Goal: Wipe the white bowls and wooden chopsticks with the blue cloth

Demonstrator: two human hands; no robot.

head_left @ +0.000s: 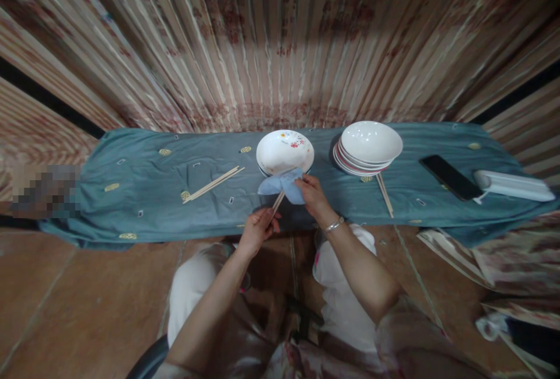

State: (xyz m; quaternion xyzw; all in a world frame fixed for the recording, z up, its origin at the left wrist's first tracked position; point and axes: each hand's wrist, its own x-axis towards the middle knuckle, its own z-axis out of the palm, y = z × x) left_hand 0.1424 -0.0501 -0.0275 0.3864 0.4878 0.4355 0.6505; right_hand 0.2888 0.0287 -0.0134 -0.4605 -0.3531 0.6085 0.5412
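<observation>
My left hand [261, 230] is closed around the lower part of a pair of chopsticks [277, 202], just off the table's front edge. In my right hand [312, 192] is a light blue cloth [283, 184], pinched between the fingers and draped over the upper part of those chopsticks, whose far ends it hides. Right behind the cloth sits a white plate with a flower pattern [284, 148], stacked on at least one more dish. More chopsticks [213, 184] lie on the tablecloth to the left.
At right stands a stack of white bowls [371, 143], with chopsticks [385, 195] lying in front of it. Farther right are a black phone [450, 178] and a white device [514, 185]. The blue-green tablecloth [153, 192] covers a narrow table before a curtain [262, 46].
</observation>
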